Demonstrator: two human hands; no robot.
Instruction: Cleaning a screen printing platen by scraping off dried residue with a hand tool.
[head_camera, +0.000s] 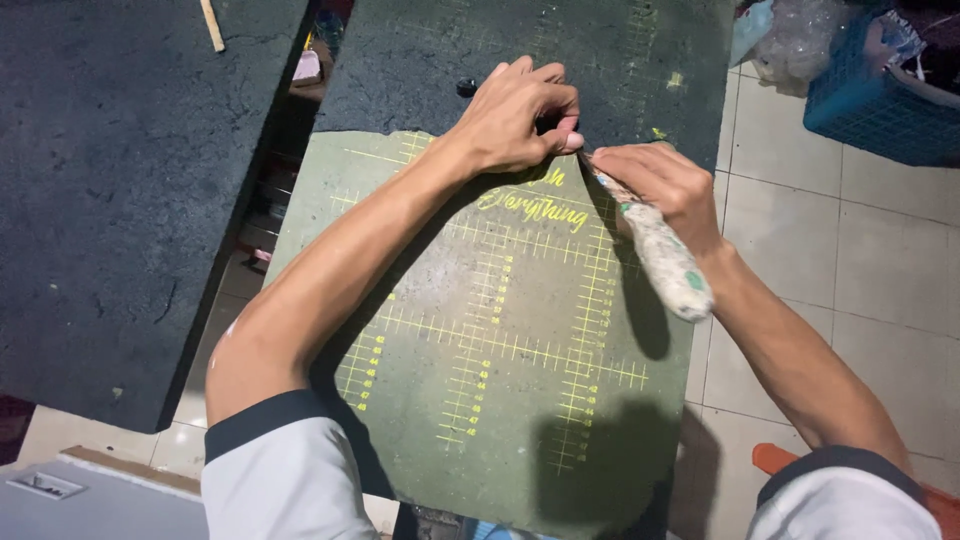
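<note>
Upper middle of the frame: left hand pinches the dark covering at the green board edge; right hand, just beside, is clamped on a paint-crusted tool handle.

Green counter with yellow ruled grid lines, surface worn and speckled. Dark rough sheet covers its far part, edge running across board. Second dark counter to left, thin pale stick on it. Tiled floor beneath, blue basket standing on it.
</note>
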